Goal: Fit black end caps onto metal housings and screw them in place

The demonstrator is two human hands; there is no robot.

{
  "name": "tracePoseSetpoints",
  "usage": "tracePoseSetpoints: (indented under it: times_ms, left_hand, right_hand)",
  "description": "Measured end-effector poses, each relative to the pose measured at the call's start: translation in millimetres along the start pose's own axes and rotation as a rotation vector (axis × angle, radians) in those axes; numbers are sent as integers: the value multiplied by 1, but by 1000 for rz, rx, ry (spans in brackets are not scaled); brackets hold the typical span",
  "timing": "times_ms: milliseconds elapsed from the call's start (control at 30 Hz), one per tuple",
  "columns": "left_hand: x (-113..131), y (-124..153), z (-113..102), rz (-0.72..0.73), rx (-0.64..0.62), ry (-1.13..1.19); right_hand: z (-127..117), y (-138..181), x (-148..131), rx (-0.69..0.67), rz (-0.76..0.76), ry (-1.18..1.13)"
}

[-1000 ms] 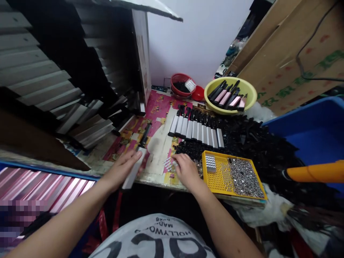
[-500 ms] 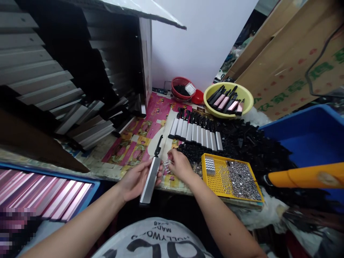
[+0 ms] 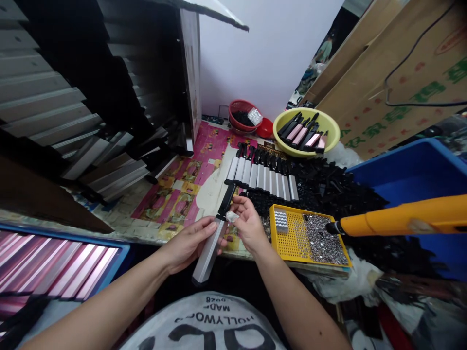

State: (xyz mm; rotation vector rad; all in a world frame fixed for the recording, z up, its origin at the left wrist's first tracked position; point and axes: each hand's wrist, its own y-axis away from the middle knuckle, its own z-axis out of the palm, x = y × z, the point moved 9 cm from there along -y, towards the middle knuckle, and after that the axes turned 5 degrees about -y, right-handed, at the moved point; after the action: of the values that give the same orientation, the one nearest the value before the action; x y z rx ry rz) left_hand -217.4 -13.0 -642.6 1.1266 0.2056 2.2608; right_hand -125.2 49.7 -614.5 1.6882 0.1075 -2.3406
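My left hand (image 3: 195, 241) is closed around a silver handle piece (image 3: 209, 250) with a black end cap and a black arm (image 3: 226, 199) at its top. The piece slants, its black arm pointing away from me. Just beside the joint of silver and black, my right hand (image 3: 248, 221) pinches a small, pale, shiny piece (image 3: 232, 217) whose kind I cannot make out. Beyond my hands, several similar silver handle pieces (image 3: 260, 177) lie in a row on the table. A yellow perforated tray (image 3: 290, 248) of small metal parts (image 3: 326, 243) is to the right.
Loose black parts (image 3: 328, 184) are heaped beyond the tray. An orange tool (image 3: 394, 217) reaches in from the right over the tray, in front of a blue bin (image 3: 430, 160). Yellow (image 3: 330, 148) and red bowls (image 3: 233, 108) stand behind. Stacked silver pieces (image 3: 113, 177) fill the left.
The silver piece has turned, its wider black arm now showing. My right hand has come to its joint with the pale piece. The orange tool's tip has shifted left over the tray.
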Motion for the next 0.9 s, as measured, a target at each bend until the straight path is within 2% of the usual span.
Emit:
tracePoseSetpoints:
  times_ms: [167, 233, 300, 400, 467, 533, 567, 633, 700, 900]
  left_hand:
    - [-6, -1, 1, -39, -33, -64]
    - [-7, -2, 1, -52, -11, -147]
    - [1, -3, -3, 17, 71, -351]
    - [20, 2, -15, 206, 236, -695]
    - [23, 7, -27, 231, 294, -752]
    - [17, 9, -41, 159, 313, -688]
    - [14, 9, -46, 111, 313, -643]
    - [9, 8, -49, 32, 290, -549]
    - [3, 4, -42, -45, 230, -459]
    - [-28, -6, -16, -290, 67, -47]
  right_hand:
    - [10, 8, 19, -149, 107, -48]
    - [13, 11, 23, -130, 88, -32]
    - [14, 15, 20, -60, -13, 20]
    - [14, 25, 9, -8, -163, 261]
    - [14, 32, 3, -104, -184, 574]
    - [3, 36, 0, -207, -151, 927]
    - [-8, 35, -4, -215, -136, 1082]
    - [-32, 26, -15, -159, -122, 1326]
    - [-44, 13, -21, -129, -136, 1487]
    - [-30, -10, -8, -273, -185, 1722]
